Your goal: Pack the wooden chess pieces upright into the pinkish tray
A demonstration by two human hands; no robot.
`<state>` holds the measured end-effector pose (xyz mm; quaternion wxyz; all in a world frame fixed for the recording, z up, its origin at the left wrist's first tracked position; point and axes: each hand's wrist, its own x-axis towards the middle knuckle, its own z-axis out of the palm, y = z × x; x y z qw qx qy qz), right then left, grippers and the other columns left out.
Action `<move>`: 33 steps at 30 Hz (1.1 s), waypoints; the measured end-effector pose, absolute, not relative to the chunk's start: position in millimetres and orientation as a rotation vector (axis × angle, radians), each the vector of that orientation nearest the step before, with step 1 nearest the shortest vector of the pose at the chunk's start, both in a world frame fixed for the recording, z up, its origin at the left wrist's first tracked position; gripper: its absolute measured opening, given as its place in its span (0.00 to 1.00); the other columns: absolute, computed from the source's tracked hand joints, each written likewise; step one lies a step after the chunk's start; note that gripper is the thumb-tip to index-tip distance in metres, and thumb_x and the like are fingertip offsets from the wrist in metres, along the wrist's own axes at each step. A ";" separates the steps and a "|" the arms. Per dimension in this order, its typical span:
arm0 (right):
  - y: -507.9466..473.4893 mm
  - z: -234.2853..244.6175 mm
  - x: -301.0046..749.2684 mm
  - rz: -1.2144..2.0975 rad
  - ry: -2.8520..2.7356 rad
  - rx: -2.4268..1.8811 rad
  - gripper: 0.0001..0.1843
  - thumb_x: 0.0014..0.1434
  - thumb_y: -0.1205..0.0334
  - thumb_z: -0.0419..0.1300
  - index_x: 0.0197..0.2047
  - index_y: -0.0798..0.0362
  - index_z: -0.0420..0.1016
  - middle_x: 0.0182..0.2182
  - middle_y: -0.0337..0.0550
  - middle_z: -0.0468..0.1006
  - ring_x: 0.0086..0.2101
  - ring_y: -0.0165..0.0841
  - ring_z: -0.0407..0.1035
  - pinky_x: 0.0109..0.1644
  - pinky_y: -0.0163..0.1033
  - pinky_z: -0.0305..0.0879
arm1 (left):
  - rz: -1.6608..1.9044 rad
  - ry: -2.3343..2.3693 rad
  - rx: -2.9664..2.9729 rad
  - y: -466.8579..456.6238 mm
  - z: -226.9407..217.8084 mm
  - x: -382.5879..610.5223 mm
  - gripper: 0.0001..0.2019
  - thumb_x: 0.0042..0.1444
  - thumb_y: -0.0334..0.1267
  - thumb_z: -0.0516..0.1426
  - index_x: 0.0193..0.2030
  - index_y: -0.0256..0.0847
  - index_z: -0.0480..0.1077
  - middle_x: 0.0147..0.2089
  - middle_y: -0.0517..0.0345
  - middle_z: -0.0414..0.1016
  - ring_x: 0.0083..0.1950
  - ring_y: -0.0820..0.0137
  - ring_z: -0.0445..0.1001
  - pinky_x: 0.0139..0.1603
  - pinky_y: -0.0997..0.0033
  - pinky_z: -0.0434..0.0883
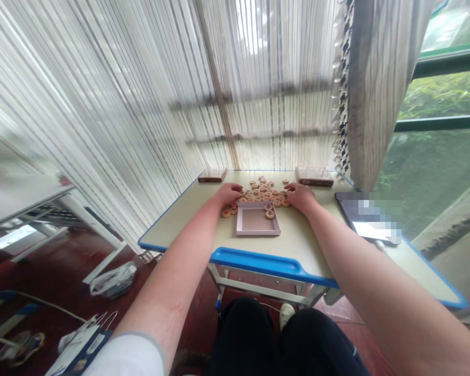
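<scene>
Several round wooden game pieces (263, 191) lie scattered on a beige desk with a blue rim (254, 261). A shallow open box tray (257, 220) sits in front of them with two pieces (269, 211) in its far right corner. My left hand (227, 194) rests palm down at the left edge of the pile, fingers curled onto pieces. At the pile's right edge my right hand (300, 196) lies with its fingers bent over the pieces. Whether either hand grips a piece is hidden.
Two flat wooden boxes stand at the desk's back, one left (212, 175) and one right (314, 176). A dark tablet (370, 216) lies at the right. Striped curtains (227, 94) hang behind. A plastic bag (113, 279) lies on the red floor.
</scene>
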<state>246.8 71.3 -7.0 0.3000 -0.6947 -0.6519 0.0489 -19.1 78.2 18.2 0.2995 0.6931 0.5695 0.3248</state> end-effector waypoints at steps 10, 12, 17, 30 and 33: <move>76.6 -10.0 249.0 0.154 -1.723 -1.843 0.17 0.50 0.62 0.53 0.42 0.48 0.77 0.39 0.44 0.79 0.40 0.38 0.70 0.43 0.40 0.64 | 0.947 1.453 1.824 95.6 1.6 -24.8 0.18 0.41 0.27 0.58 0.43 0.36 0.74 0.45 0.52 0.77 0.44 0.69 0.74 0.45 0.72 0.70; 77.5 -10.6 249.5 0.158 -1.723 -1.845 0.17 0.50 0.62 0.53 0.42 0.48 0.77 0.39 0.44 0.78 0.40 0.39 0.70 0.43 0.40 0.64 | 0.948 1.460 1.823 96.7 0.8 -24.7 0.18 0.41 0.28 0.59 0.42 0.36 0.74 0.44 0.51 0.77 0.43 0.69 0.74 0.45 0.71 0.70; 77.0 -10.8 249.6 0.153 -1.709 -1.826 0.17 0.50 0.63 0.53 0.43 0.49 0.76 0.40 0.45 0.78 0.42 0.39 0.70 0.44 0.40 0.63 | 0.995 1.472 1.833 99.7 -1.5 -25.3 0.17 0.39 0.32 0.62 0.40 0.34 0.74 0.40 0.49 0.77 0.41 0.67 0.74 0.44 0.68 0.70; 68.8 -1.5 248.2 0.180 -1.593 -1.819 0.20 0.51 0.69 0.50 0.45 0.56 0.75 0.40 0.50 0.78 0.42 0.38 0.70 0.45 0.37 0.63 | 1.051 1.512 1.820 101.7 -2.5 -25.7 0.17 0.38 0.31 0.63 0.39 0.33 0.74 0.39 0.49 0.78 0.39 0.68 0.75 0.42 0.71 0.70; 68.7 -0.7 248.2 0.222 -1.628 -1.818 0.18 0.50 0.66 0.53 0.44 0.55 0.76 0.39 0.48 0.78 0.41 0.37 0.71 0.45 0.36 0.63 | 1.043 1.540 1.847 101.5 -2.0 -24.6 0.16 0.39 0.29 0.61 0.39 0.33 0.75 0.39 0.50 0.78 0.39 0.69 0.75 0.43 0.72 0.70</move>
